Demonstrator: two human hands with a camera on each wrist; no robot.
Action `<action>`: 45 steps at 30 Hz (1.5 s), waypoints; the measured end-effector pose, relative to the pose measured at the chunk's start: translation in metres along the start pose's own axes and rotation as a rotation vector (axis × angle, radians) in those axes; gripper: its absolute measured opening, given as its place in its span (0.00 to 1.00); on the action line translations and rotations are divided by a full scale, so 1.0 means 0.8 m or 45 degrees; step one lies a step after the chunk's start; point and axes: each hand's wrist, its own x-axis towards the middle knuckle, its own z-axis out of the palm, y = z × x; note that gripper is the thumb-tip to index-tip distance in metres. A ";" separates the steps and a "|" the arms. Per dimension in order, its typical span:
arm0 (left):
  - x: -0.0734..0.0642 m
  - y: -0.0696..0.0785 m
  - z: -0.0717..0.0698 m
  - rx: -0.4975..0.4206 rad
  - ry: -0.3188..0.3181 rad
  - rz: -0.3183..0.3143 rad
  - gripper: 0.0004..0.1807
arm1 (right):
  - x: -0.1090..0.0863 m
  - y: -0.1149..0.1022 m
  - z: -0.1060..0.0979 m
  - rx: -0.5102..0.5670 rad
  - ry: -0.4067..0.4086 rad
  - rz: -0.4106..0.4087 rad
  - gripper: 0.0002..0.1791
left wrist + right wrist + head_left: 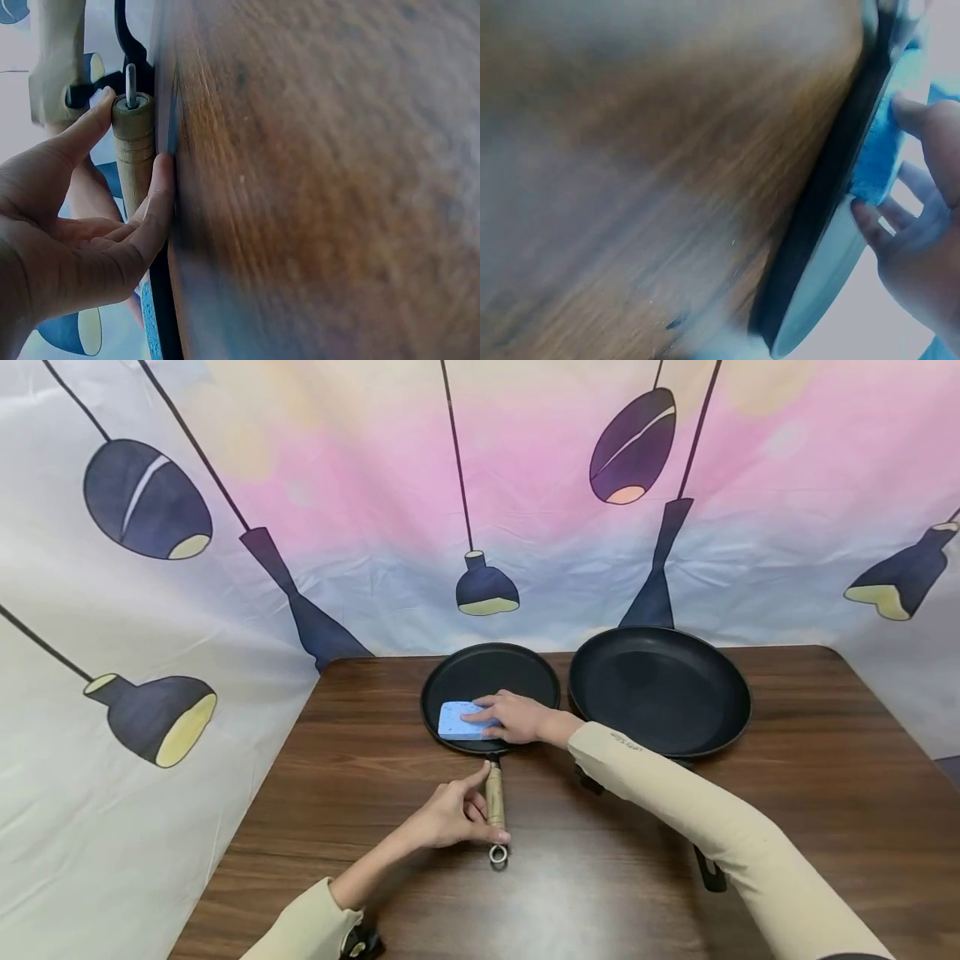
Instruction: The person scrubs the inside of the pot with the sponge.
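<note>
A shallow black pan (491, 670) with a wooden handle (495, 797) lies on the table, its handle toward me. My left hand (450, 814) holds that handle from the left, thumb by the ringed end and a fingertip near the pan. In the left wrist view, the thumb and fingers lie either side of the handle (133, 150). Inside the pan, at its near left, a light blue sponge (456, 721) lies flat. My right hand (519, 718) grips the sponge's right part; the right wrist view shows thumb and fingers at the sponge (877, 161)'s edges.
A larger, deeper black frying pan (660, 693) stands close on the right, its black handle (708, 870) partly hidden under my right sleeve (697, 802). The brown wooden table (360, 718) ends at a cloth backdrop (375, 485) printed with lamps.
</note>
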 end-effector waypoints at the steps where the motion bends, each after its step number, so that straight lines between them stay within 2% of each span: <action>1: 0.000 -0.001 -0.002 -0.004 -0.001 0.001 0.60 | -0.002 -0.002 -0.001 0.015 -0.010 -0.019 0.29; 5: -0.002 -0.002 -0.006 -0.017 -0.003 -0.002 0.60 | 0.004 -0.004 -0.004 0.043 -0.028 -0.031 0.29; 9: -0.005 -0.002 -0.006 -0.026 -0.001 -0.010 0.60 | 0.027 0.006 -0.007 0.052 0.001 0.003 0.29; 11: -0.007 -0.002 -0.005 -0.033 0.003 -0.017 0.60 | 0.039 0.015 -0.007 0.058 0.036 0.073 0.29; 15: -0.010 -0.001 -0.001 -0.036 0.010 -0.033 0.60 | 0.055 0.038 -0.009 0.041 0.111 0.298 0.30; 18: -0.011 0.001 0.002 -0.040 0.008 -0.035 0.61 | 0.057 0.053 -0.014 0.026 0.119 0.430 0.30; 20: -0.009 0.002 0.005 -0.042 0.006 -0.028 0.61 | 0.055 0.059 -0.019 0.026 0.100 0.464 0.31; 24: -0.004 0.002 0.007 -0.039 0.007 -0.012 0.61 | 0.044 0.062 -0.026 0.052 0.056 0.404 0.31; 31: -0.001 0.000 -0.002 -0.014 0.001 -0.013 0.60 | 0.019 0.033 -0.026 0.129 -0.028 0.056 0.30; 35: 0.000 0.001 -0.005 -0.010 0.006 -0.015 0.60 | 0.007 0.016 -0.023 0.141 -0.083 -0.052 0.30; 41: 0.001 0.003 -0.004 -0.015 0.006 -0.036 0.60 | 0.006 0.023 -0.022 0.236 -0.060 -0.073 0.30; 45: 0.000 0.002 -0.001 -0.026 0.007 -0.047 0.60 | 0.018 0.044 -0.021 0.296 0.027 0.038 0.29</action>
